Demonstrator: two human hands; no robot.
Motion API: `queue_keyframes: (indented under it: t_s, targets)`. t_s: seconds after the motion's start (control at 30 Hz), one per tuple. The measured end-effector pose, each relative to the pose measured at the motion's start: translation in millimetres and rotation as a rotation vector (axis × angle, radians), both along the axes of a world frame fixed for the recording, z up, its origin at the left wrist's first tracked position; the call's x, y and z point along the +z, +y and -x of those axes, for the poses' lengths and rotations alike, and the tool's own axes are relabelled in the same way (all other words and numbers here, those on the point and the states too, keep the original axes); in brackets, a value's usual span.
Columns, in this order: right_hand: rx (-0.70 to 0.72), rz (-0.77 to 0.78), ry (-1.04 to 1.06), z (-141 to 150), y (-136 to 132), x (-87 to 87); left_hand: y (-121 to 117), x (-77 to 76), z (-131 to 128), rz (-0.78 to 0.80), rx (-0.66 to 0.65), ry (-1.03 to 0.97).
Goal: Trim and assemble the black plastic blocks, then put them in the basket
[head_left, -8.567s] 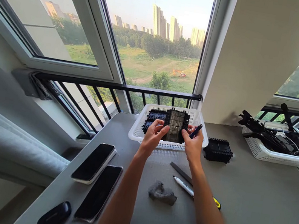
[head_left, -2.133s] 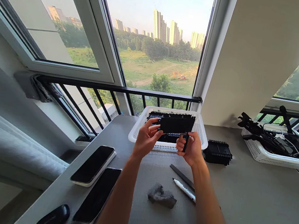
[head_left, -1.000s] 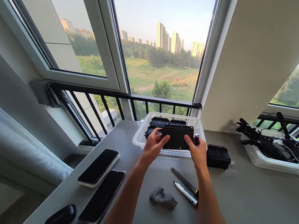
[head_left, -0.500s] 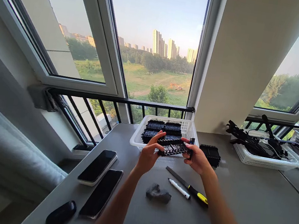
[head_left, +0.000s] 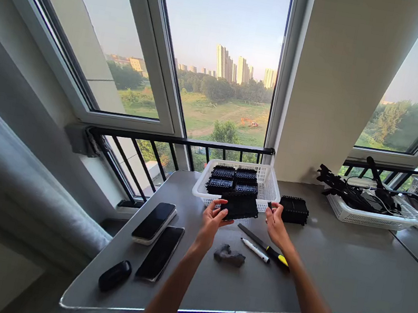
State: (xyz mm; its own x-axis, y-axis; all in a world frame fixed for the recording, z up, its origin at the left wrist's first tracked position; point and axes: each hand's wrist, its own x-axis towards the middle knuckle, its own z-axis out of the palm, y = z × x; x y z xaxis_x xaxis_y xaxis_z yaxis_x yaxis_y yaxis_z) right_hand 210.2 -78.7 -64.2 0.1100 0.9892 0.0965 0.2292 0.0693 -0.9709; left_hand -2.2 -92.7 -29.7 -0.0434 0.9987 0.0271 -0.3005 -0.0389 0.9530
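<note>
My left hand (head_left: 211, 220) grips a flat black plastic tray part (head_left: 239, 206) by its left edge and holds it just above the grey table (head_left: 334, 268), in front of the white basket (head_left: 272, 187). My right hand (head_left: 273, 223) has come off the part and pinches a small dark pen-like item (head_left: 269, 205) between its fingers. More black parts (head_left: 234, 179) lie in the basket. Another black part (head_left: 293, 209) sits on the table to the right of the basket.
A white marker (head_left: 255, 249), a yellow-handled tool (head_left: 263, 244) and a grey lump (head_left: 229, 255) lie near my hands. Two phones (head_left: 158, 233) and a black case (head_left: 115, 275) rest at the left. A second basket with cables (head_left: 373, 205) stands at the right.
My right hand has let go of the black part, which my left hand alone holds lower over the table. The camera has pulled back and tilted.
</note>
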Motion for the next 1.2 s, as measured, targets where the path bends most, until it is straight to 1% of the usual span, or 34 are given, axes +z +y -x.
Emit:
queue_keyframes:
  t_s: [0.03, 0.07, 0.1, 0.2, 0.33, 0.43, 0.57, 0.67, 0.77, 0.83, 0.87, 0.93, 1.07, 1.2]
  targets:
    - [-0.054, 0.005, -0.258, -4, -1, -9.0, -1, -0.7, 3, 0.004, 0.016, 0.009]
    - [-0.047, 0.05, -0.494, -7, -2, -17.5, -3, -1.3, 5, 0.009, 0.026, 0.015]
    - [-0.055, 0.083, -0.578, -9, -3, -25.4, -4, -1.6, 7, 0.014, 0.03, 0.017]
    - [-0.055, 0.14, -0.713, -9, -6, -44.7, -8, -0.7, 9, 0.029, 0.014, -0.001]
    - [-0.051, 0.183, -0.834, -4, -8, -61.3, -13, 4.4, 7, 0.043, -0.023, -0.032]
    - [-0.061, 0.198, -0.883, -3, -8, -67.5, -15, 9.2, 7, 0.048, -0.044, -0.059]
    - [-0.055, 0.188, -0.907, -5, -11, -67.5, -12, 15.5, 9, 0.064, -0.109, -0.099]
    - [-0.072, 0.164, -0.916, -10, -22, -67.3, -9, 20.5, 10, 0.049, -0.128, -0.106]
    - [-0.115, 0.134, -0.96, -20, -42, -73.3, -6, 25.7, 15, 0.041, -0.138, -0.091]
    - [-0.061, 0.132, -0.961, -26, -55, -79.3, -4, 29.1, 19, 0.043, -0.138, -0.078]
    - [-0.009, 0.122, -0.932, -29, -60, -82.0, -4, 30.8, 20, 0.043, -0.133, -0.075]
    - [0.05, 0.093, -0.875, -34, -67, -85.4, -1, 34.3, 21, 0.04, -0.12, -0.078]
    - [0.102, 0.067, -0.823, -37, -66, -85.4, 7, 39.5, 17, 0.031, -0.125, -0.076]
    - [0.13, 0.049, -0.756, -41, -64, -81.3, 17, 38.3, 18, 0.026, -0.123, -0.065]
